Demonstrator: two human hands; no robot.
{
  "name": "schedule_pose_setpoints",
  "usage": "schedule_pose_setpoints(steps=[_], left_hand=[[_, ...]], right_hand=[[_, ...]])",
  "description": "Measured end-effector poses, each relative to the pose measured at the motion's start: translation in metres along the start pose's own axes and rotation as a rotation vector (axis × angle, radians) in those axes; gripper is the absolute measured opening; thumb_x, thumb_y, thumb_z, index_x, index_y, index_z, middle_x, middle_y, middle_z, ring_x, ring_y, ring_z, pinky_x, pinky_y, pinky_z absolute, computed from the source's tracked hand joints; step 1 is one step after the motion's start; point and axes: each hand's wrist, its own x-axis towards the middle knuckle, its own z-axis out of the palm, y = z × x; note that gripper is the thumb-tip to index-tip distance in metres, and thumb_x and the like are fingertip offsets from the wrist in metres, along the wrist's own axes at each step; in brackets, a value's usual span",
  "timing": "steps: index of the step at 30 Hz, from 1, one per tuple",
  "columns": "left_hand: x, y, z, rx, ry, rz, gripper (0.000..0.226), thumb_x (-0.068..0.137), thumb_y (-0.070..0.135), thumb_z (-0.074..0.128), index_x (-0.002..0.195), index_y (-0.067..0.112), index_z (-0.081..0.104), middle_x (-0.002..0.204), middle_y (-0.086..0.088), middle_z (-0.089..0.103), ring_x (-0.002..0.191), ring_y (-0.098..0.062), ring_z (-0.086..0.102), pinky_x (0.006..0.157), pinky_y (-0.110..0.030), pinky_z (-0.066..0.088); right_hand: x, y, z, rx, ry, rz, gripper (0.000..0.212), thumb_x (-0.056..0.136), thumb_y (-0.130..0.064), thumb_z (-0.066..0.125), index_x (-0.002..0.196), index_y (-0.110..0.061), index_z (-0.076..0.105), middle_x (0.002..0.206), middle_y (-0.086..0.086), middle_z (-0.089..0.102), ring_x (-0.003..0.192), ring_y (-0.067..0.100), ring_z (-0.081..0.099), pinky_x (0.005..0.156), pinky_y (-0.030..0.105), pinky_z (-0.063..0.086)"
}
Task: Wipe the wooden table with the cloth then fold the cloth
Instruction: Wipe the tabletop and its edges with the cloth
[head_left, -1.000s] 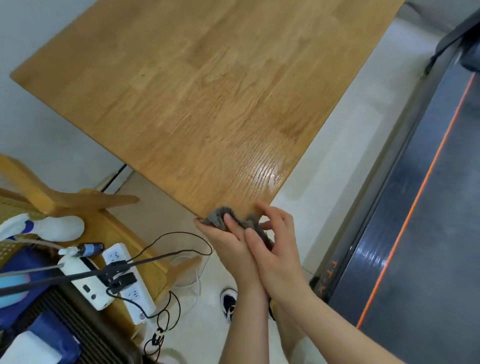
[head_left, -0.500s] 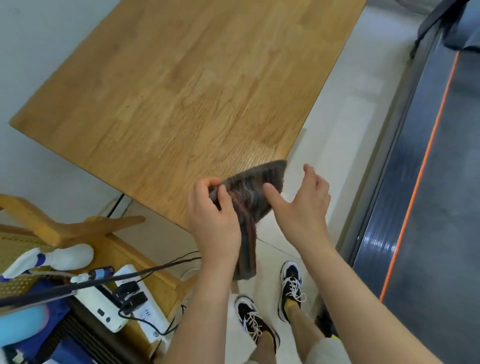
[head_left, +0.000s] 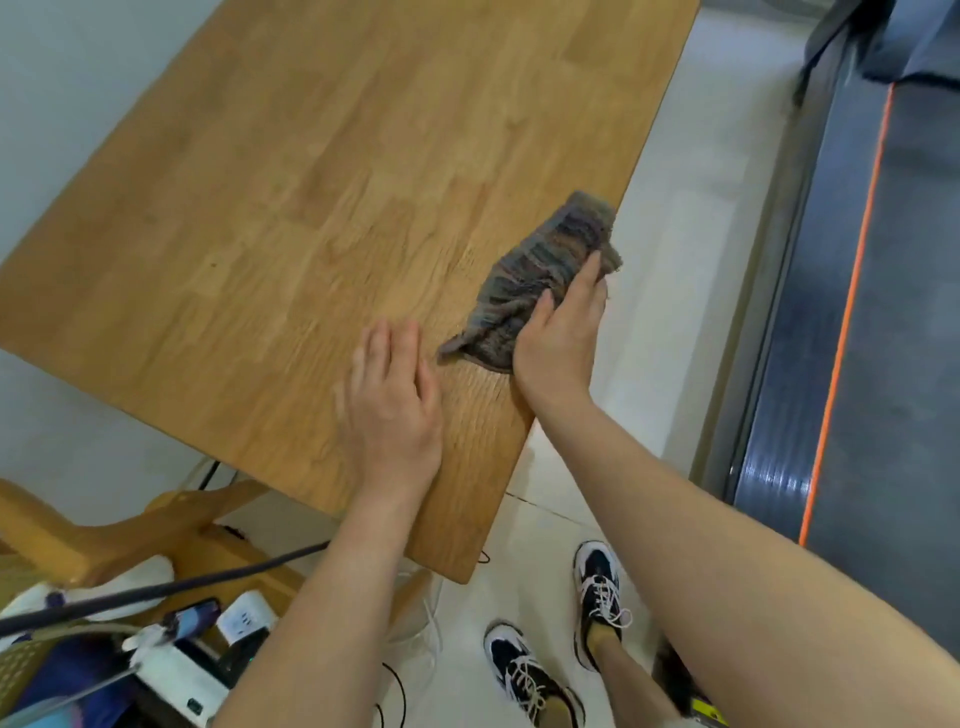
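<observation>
Cloth (head_left: 540, 270) now lies on table (head_left: 311, 208) (floor (head_left: 691, 260) tiled).

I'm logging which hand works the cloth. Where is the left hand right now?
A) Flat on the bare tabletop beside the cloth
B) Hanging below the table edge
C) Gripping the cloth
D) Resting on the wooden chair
A: the left hand lies flat on the wooden table beside the striped cloth, which only the right hand presses.
</observation>
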Motion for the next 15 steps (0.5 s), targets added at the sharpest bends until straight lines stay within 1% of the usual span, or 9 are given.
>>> schedule_pose_setpoints(steps=[2,4,5,7,8,9,11,14,15], left_hand=[[-0.003,0.000,0.001,0.044,-0.006,0.013,0.046,0.100,0.026,0.032,0.145,0.023,0.039,0.153,-0.004,0.036,0.142,-0.022,0.028,0.107,-0.045,0.029],[-0.003,-0.001,0.000,0.085,-0.015,0.035,0.046,0.100,0.026,0.032,0.145,0.023,0.039,0.153,-0.004,0.035,0.142,-0.024,0.028,0.107,-0.045,0.029],[-0.002,-0.001,0.000,0.087,-0.026,0.036,0.045,0.101,0.026,0.032,0.145,0.024,0.038,0.154,-0.004,0.034,0.142,-0.024,0.027,0.107,-0.044,0.029],[-0.001,-0.002,0.000,0.088,-0.044,0.030,0.045,0.100,0.025,0.031,0.145,0.023,0.039,0.154,-0.004,0.034,0.142,-0.024,0.027,0.107,-0.045,0.029],[-0.002,-0.002,0.000,0.094,-0.045,0.023,0.047,0.099,0.025,0.031,0.144,0.023,0.040,0.153,-0.003,0.035,0.141,-0.024,0.029,0.107,-0.045,0.030],[-0.002,0.000,0.000,0.096,-0.042,0.013,0.048,0.097,0.026,0.030,0.144,0.023,0.042,0.152,-0.003,0.037,0.141,-0.024,0.031,0.107,-0.045,0.031],[-0.001,0.000,-0.002,0.093,-0.046,-0.006,0.051,0.095,0.028,0.029,0.143,0.024,0.042,0.151,-0.003,0.038,0.140,-0.024,0.031,0.108,-0.044,0.030],[0.000,-0.001,0.000,0.102,-0.044,0.014,0.051,0.094,0.027,0.031,0.143,0.022,0.043,0.150,-0.006,0.040,0.139,-0.025,0.032,0.109,-0.047,0.029],[0.001,-0.002,0.000,0.097,-0.031,0.008,0.050,0.093,0.025,0.033,0.142,0.021,0.045,0.148,-0.007,0.042,0.139,-0.025,0.033,0.108,-0.048,0.030]], right_hand=[[-0.021,0.009,0.000,-0.035,-0.034,-0.084,0.060,0.104,-0.022,0.034,0.156,-0.018,0.003,0.163,0.012,-0.004,0.149,0.024,0.008,0.119,0.035,0.019],[-0.068,0.021,0.001,-0.071,-0.113,-0.137,0.060,0.104,-0.018,0.035,0.155,-0.018,0.005,0.162,0.011,-0.010,0.148,0.025,0.009,0.116,0.033,0.023],[-0.085,0.025,0.002,-0.078,-0.149,-0.147,0.058,0.103,-0.015,0.035,0.155,-0.015,0.008,0.162,0.014,-0.010,0.148,0.027,0.009,0.116,0.033,0.025],[-0.089,0.026,0.005,-0.121,-0.112,-0.175,0.052,0.102,-0.013,0.033,0.152,-0.004,0.020,0.159,0.027,0.000,0.146,0.038,0.014,0.117,0.039,0.026],[-0.075,0.022,0.006,-0.150,-0.077,-0.171,0.051,0.101,-0.013,0.033,0.149,0.001,0.023,0.156,0.032,0.005,0.143,0.042,0.017,0.118,0.038,0.023],[-0.053,0.017,0.006,-0.168,-0.056,-0.155,0.051,0.101,-0.014,0.033,0.149,0.003,0.022,0.155,0.033,0.008,0.142,0.044,0.017,0.117,0.032,0.015],[0.013,-0.001,0.002,-0.168,-0.029,-0.106,0.055,0.103,-0.017,0.033,0.152,0.000,0.016,0.157,0.029,0.006,0.144,0.039,0.015,0.114,0.025,0.008],[0.116,-0.022,-0.012,-0.162,-0.003,-0.031,0.059,0.103,-0.021,0.031,0.154,-0.005,0.007,0.159,0.023,0.007,0.143,0.037,0.023,0.116,0.038,0.025],[0.133,-0.029,-0.014,-0.181,-0.001,-0.020,0.059,0.104,-0.022,0.030,0.154,-0.006,0.004,0.159,0.022,0.007,0.142,0.036,0.026,0.113,0.038,0.030]])
